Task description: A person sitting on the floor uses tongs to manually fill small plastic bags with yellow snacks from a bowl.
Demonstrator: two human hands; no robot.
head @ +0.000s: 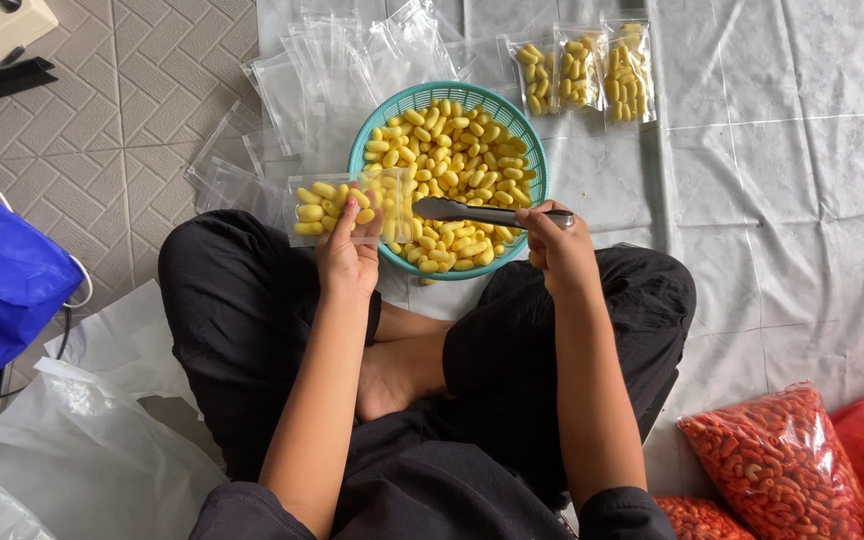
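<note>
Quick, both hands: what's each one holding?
Left hand: closed on a small clear plastic bag of yellow snacks.
Right hand: closed on metal tongs.

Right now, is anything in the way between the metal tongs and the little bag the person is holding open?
Nothing visible blocks it. The tongs in the right hand lie over the teal basket of yellow snacks, tips pointing at the mouth of the clear bag held by the left hand. Only a short open gap separates them.

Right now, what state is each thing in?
Small clear bag: partly filled, in left hand.
Metal scoop: in right hand, over the snacks.
Teal basket: nearly full of yellow snacks.
Three packets: filled.
Empty bags: piled loosely.
</note>
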